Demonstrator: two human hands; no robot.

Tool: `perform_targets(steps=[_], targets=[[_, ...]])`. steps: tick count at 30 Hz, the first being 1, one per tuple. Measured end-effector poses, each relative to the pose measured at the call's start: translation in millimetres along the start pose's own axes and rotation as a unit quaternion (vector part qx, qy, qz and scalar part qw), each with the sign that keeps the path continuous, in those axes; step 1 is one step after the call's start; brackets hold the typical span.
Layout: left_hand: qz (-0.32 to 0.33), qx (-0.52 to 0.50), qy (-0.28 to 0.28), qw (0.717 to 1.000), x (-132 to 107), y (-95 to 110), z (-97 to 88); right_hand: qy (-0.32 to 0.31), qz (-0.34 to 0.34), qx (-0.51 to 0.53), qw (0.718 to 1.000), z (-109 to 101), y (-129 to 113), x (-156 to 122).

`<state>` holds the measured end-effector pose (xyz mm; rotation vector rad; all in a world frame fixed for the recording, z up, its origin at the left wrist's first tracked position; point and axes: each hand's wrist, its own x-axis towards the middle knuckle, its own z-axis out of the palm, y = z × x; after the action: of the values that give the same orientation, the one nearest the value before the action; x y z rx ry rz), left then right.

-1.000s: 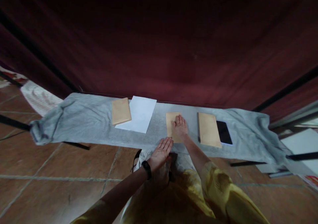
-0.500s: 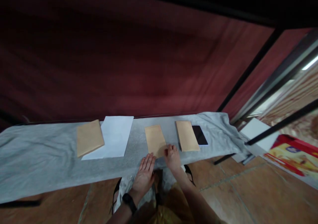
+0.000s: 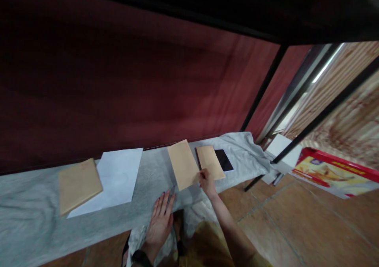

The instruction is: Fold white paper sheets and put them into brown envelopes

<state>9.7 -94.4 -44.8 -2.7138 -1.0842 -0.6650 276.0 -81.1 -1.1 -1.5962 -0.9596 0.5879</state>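
My right hand (image 3: pixel 206 181) pinches the near right corner of a tan envelope (image 3: pixel 182 163), which is lifted off the grey cloth (image 3: pixel 32 227). Just right of it lies a second tan envelope (image 3: pixel 210 162), partly over a black phone (image 3: pixel 224 159). My left hand (image 3: pixel 160 221), with a black band at the wrist, rests flat with fingers spread on the cloth's near edge. Farther left a white sheet (image 3: pixel 114 180) lies with a third tan envelope (image 3: pixel 77 185) overlapping its left side.
A dark red curtain (image 3: pixel 124 85) hangs behind the cloth-covered low surface. Black metal bars (image 3: pixel 263 86) slant at the right. On the tiled floor (image 3: pixel 296 227) to the right lie a white board (image 3: pixel 281 144) and a red and yellow box (image 3: pixel 334 172).
My right hand slid from the top of the middle envelope to its near corner and lifted it toward the right envelope. The view swung to the right; my left hand stayed flat.
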Motion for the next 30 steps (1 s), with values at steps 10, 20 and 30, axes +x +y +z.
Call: perform_targets(steps=[10, 20, 30], targets=[[-0.001, 0.011, -0.004, 1.0, -1.6, -2.4, 6.3, 0.126, 0.046, -0.041, 0.99, -90.2, 9.6, 29.9], [-0.019, -0.008, -0.028, 0.999, -1.8, -1.1, 3.3, 0.144, 0.036, -0.236, 0.96, -99.1, 13.4, 20.2], [-0.154, -0.047, 0.011, 0.987, 19.8, -20.8, -22.4, 0.1, -0.013, -0.39, 0.915, -86.1, 8.0, 1.1]])
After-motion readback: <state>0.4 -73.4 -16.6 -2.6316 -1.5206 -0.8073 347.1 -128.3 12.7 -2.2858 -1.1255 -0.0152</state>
